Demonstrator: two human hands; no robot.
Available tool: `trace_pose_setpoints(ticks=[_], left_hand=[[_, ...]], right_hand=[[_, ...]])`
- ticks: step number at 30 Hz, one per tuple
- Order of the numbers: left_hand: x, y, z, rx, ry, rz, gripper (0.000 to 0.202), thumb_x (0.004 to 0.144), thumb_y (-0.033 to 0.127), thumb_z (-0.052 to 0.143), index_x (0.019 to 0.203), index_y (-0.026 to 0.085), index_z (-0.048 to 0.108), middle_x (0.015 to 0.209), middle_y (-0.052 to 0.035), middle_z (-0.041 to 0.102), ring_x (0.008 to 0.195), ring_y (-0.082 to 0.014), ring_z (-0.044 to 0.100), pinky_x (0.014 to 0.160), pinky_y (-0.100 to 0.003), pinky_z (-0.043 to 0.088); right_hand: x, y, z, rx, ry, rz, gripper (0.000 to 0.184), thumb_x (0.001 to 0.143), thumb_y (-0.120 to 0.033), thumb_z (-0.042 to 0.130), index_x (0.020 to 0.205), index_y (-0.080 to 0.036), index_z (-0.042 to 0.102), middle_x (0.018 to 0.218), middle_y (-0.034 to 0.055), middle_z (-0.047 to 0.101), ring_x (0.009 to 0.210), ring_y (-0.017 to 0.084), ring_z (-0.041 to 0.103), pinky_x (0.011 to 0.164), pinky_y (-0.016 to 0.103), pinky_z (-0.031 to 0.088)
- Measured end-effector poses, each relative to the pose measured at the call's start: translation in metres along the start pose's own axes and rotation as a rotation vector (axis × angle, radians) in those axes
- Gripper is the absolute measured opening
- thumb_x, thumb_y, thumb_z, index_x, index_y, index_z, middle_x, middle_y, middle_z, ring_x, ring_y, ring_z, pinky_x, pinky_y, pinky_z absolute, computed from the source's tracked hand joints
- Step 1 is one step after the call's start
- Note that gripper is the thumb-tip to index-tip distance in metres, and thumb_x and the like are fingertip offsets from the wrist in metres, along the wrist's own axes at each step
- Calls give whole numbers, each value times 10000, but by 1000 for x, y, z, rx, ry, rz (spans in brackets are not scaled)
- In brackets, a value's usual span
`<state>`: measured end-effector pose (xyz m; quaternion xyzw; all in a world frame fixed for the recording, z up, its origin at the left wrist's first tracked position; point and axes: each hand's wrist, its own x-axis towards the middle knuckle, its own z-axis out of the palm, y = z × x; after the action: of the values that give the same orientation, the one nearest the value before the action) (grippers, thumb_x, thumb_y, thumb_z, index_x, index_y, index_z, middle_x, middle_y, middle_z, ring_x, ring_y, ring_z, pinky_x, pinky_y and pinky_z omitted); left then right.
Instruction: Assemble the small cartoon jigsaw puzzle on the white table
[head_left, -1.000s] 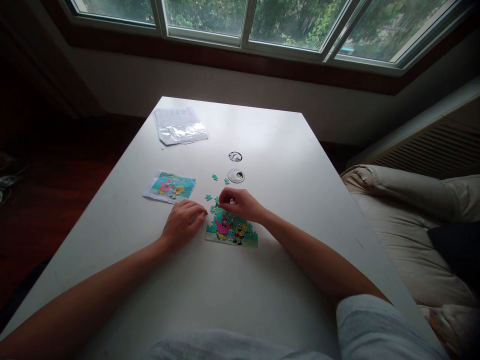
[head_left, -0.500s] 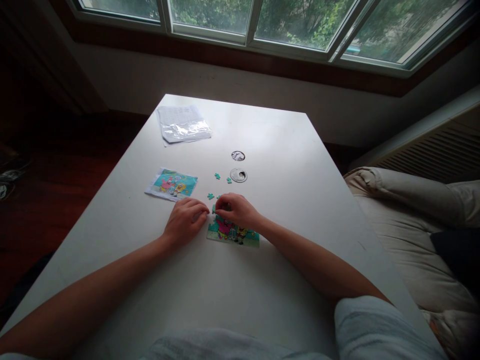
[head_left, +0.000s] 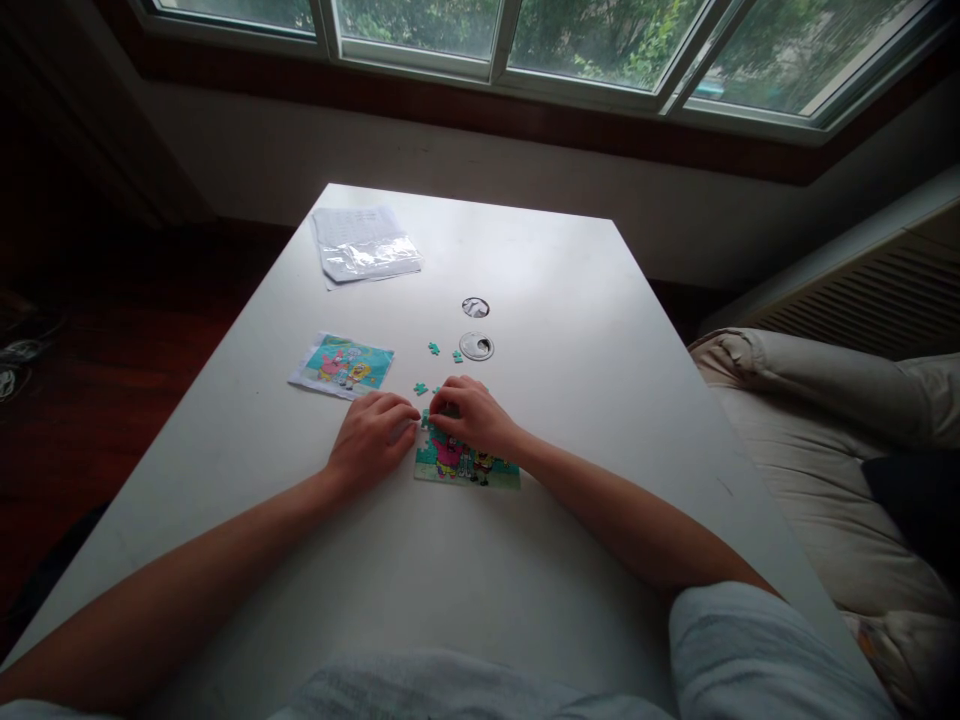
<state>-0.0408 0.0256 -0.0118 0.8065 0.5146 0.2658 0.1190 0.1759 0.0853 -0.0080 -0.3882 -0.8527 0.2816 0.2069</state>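
Observation:
A jigsaw puzzle (head_left: 466, 470) with pink and yellow cartoon figures lies on the white table, its lower part joined. My right hand (head_left: 476, 415) is over its upper part, thumb and forefinger pinched at a small teal puzzle piece (head_left: 425, 420) on the upper left edge. The palm and fingers hide much of the top of the puzzle. Just left of it, my left hand (head_left: 375, 435) rests on the table with bent fingers, a gap between thumb and forefinger, and its fingertips close to that same piece. Loose teal puzzle pieces (head_left: 421, 388) lie beyond the hands.
A picture packet (head_left: 341, 365) with the same cartoon lies left of the puzzle. Papers in a clear sleeve (head_left: 367, 245) are at the far left corner. Two round holes, one with a metal-look ring (head_left: 477, 346), are set in the table. A beige sofa (head_left: 810, 450) stands at right.
Both hands stay nearly in place. The right fingers shift very slightly at the puzzle's upper left edge, and the whole view tilts a little.

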Motion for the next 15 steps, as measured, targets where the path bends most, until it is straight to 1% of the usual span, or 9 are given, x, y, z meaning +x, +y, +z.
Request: trace_pose_setpoints(ticks=[3,8,11,15], left_hand=[[0,0,0,10,-7,4,139,926,222,589,994,251,706,1085,-22,711,1066,-230,597,965,-409,432],[1,2,-2,13,-11,-1,120,935,223,584,904,235,700,1082,-18,707,1065,-225,592,967,-408,425],[2,4,-3,21,-8,-7,134,940,223,575,886,232,697,1087,-16,705,1056,-224,593,962,-412,421],[1,6,-4,32,-10,-13,110,925,221,589,890,235,691,1101,-16,702,1053,-228,595,958,-415,419]], right_hand=[[0,-2,-2,24,-13,-2,41,871,-262,731,879,-226,712,929,22,627,957,196,532,879,345,349],[-2,-8,-3,50,-44,-24,37,864,-254,737,871,-226,713,975,29,635,997,209,536,905,358,348],[-2,-7,0,20,-46,-27,42,869,-262,730,878,-226,713,982,35,634,996,212,530,898,359,352],[-2,-5,3,-49,-6,-27,33,870,-258,714,877,-227,704,969,41,626,968,213,519,884,360,356]])
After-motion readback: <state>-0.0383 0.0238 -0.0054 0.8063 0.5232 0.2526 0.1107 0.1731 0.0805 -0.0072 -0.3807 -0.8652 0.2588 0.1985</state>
